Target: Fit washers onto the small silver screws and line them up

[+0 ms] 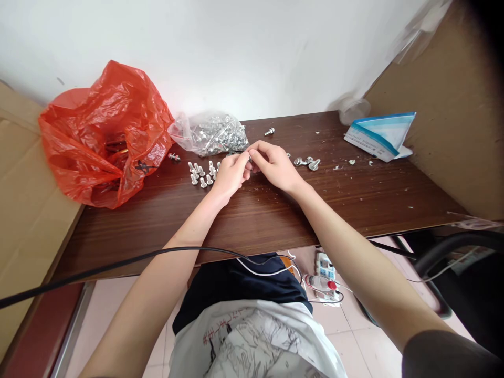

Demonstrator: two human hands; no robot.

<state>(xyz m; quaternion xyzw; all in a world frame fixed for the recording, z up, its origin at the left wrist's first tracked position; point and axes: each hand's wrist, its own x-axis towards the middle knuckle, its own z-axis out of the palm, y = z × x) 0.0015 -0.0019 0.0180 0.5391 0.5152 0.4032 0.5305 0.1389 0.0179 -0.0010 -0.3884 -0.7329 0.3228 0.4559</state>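
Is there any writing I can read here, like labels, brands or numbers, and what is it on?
None reads clearly.
Packet: small print, too small.
Shirt: red markings, distorted.
Red bag: black mark, unreadable in the folds.
Bottle: too small to tell.

One tabletop [260,215]. One red plastic bag [106,131]. One clear bag [216,134], its metal pieces too many to count. At least nine upright bolts [203,182], the group partly hidden. One lone bolt [269,132] toward the wall. At least three bolts in the right-hand cluster [314,165], overlapping. One blue-and-white packet [378,137], one clear tub [354,111], one bottle [321,283], one power strip [325,266].
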